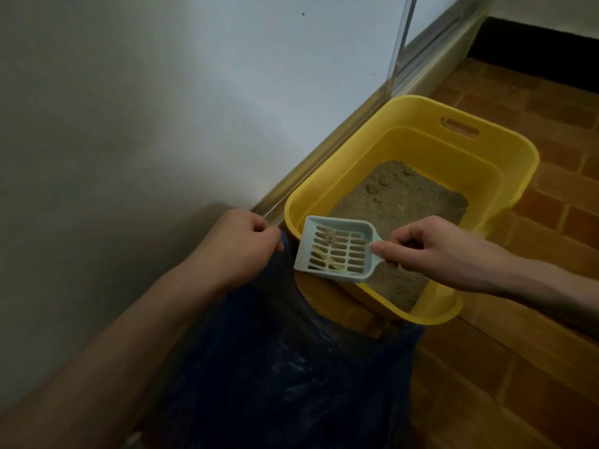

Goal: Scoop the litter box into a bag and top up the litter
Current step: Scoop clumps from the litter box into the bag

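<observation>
**Holding slotted scoop over near corner of litter box, bag held open beside it**

Scoop (337, 249): pale blue-grey plastic, flat rectangular pan with raised side walls and rows of oblong slots. A small clump sits near the top of the slotted pan; a few yellowish bits lie toward its lower edge. Litter shows through the slots. The pan is tilted slightly, open face toward the camera.

Right hand (431, 251): fingers curled, thumb and forefinger pinching the short handle at the pan's right end. The pan extends left from the hand, over the box's near-left rim, just beside the bag's mouth.

Litter box (505, 163): yellow plastic tub, rounded corners, a slot handle cut in the far rim. It stands on a brown tiled floor (551, 222), against a metal sill (324, 147) at the foot of a white wall (162, 92). Litter (398, 202): sandy grey-brown, covering the bottom, with several small lumps near the far-left corner.

Bag (285, 367): dark blue, thin plastic, crumpled, lying left of and in front of the box. Its near edge touches the box's front rim.

Left hand (241, 238): fingers closed, gripping the bag's upper edge, just left of the scoop and apart from it.
</observation>
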Motion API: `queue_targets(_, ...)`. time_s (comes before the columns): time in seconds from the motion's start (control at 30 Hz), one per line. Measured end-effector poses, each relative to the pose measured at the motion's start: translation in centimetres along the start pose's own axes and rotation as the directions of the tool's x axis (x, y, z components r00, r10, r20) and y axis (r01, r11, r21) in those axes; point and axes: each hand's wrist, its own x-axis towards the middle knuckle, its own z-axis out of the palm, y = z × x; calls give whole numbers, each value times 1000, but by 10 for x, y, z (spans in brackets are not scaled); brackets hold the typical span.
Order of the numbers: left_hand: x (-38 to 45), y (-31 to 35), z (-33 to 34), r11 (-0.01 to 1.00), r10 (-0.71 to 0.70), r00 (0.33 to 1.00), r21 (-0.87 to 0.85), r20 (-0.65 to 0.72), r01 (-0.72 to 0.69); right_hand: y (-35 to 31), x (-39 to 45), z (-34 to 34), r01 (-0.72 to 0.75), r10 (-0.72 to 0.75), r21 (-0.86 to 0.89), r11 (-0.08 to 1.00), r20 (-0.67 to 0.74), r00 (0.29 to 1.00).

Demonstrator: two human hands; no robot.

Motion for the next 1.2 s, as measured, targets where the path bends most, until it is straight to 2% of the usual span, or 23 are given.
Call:
queue_targets(0.27, -7, -2, -6, 999, -22, 1000, -39, 1, 22, -30, -2, 19, 112, -96, -117, 987, 133, 986)
queue_targets(0.5, -9, -4, -6, 999, -7, 1000, -38, -12, 7, -42, 7, 45, 133, -89, -409, 903, 125, 988)
queue_targets(0.6, -9, -5, -5, 999, -3, 1000, -50, -10, 2, -49, 11, 56, 172, -134, -508, 844, 112, 985)
queue_targets(0.73, -9, -5, -4, 998, -11, 1000, -54, -2, 11, -48, 14, 72, 222, -193, -548, 807, 111, 975)
queue_targets(0.97, -4, -10, -5, 998, -9, 999, -65, -39, 7, -52, -1, 80, 257, -199, -552, 793, 163, 966)
queue_targets(1.2, -3, -10, -4, 998, 0, 997, -62, -74, -4, -48, -21, 77, 230, -141, -567, 791, 197, 970)
